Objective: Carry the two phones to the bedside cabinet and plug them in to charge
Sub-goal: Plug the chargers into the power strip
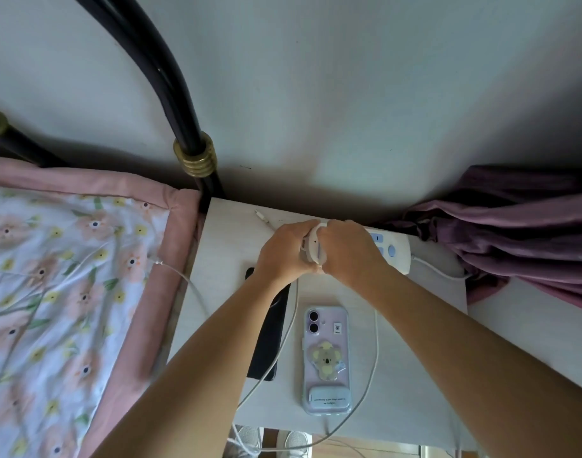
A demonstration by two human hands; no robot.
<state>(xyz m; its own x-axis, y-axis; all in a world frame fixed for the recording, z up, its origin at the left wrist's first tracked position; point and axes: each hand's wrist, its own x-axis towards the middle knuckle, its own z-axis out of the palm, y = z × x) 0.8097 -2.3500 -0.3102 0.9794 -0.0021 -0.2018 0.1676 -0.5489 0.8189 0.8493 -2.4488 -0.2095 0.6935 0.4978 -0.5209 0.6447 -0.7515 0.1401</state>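
On the white bedside cabinet [398, 375] a lilac-cased phone [326, 358] with a koala grip lies face down, a white cable [375, 342] plugged into its bottom end. To its left a black phone [268, 338] also lies flat, half under my left forearm, with another white cable [291, 322] running across it. At the cabinet's back, my left hand [283, 252] and my right hand [349, 252] both grip a white charger plug [314, 247] at the white power strip [395, 251]. Whether the plug is seated is hidden.
A loose cable end [261, 217] lies near the cabinet's back left corner. The bed with a floral quilt [61, 292] and black metal frame [184, 133] is close on the left. A purple curtain [520, 226] bunches at the right. Below the front edge are white shoes [296, 441].
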